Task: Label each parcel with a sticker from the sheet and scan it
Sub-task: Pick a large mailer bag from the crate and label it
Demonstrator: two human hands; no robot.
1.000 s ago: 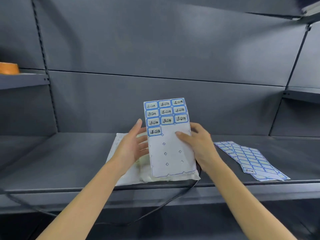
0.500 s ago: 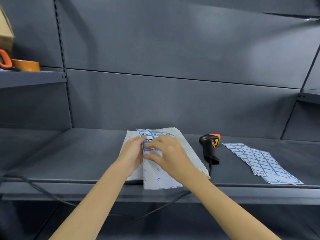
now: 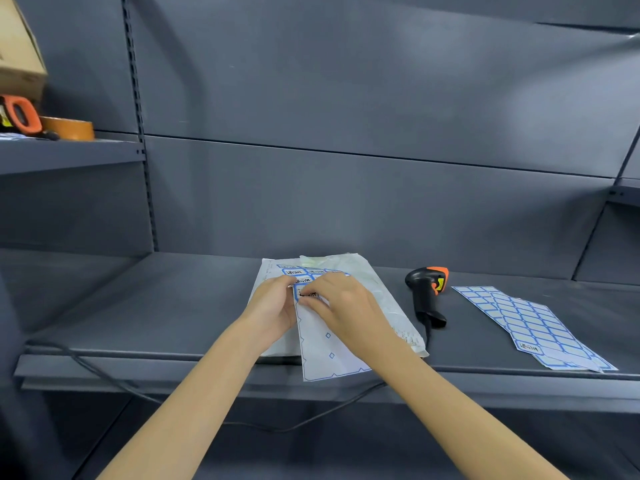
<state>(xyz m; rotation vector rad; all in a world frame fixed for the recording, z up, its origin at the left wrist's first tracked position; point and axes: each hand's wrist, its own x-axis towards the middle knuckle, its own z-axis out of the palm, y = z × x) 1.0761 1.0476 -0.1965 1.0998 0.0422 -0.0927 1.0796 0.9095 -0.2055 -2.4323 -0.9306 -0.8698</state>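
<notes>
A white sticker sheet [image 3: 325, 348] with blue-framed labels lies flat on a pale plastic parcel [image 3: 381, 292] on the grey shelf [image 3: 173, 306]; its near end hangs over the shelf's front edge. My left hand [image 3: 273, 310] holds the sheet's left edge. My right hand [image 3: 341, 301] pinches one sticker [image 3: 306, 293] at the lowest filled row, fingers curled on it. A black and orange barcode scanner [image 3: 427, 292] lies to the right of the parcel.
Two used sticker sheets [image 3: 530, 323] lie overlapped at the shelf's right. The scanner's cable [image 3: 311, 417] droops below the shelf front. On a higher shelf at the left sit a cardboard box [image 3: 19, 53], a tape roll [image 3: 69, 128] and an orange-handled tool [image 3: 19, 114].
The sheet, held upright a second ago, has been laid down on the parcel. My right hand moved onto the lowest sticker row. The view shifted left, uncovering the scanner.
</notes>
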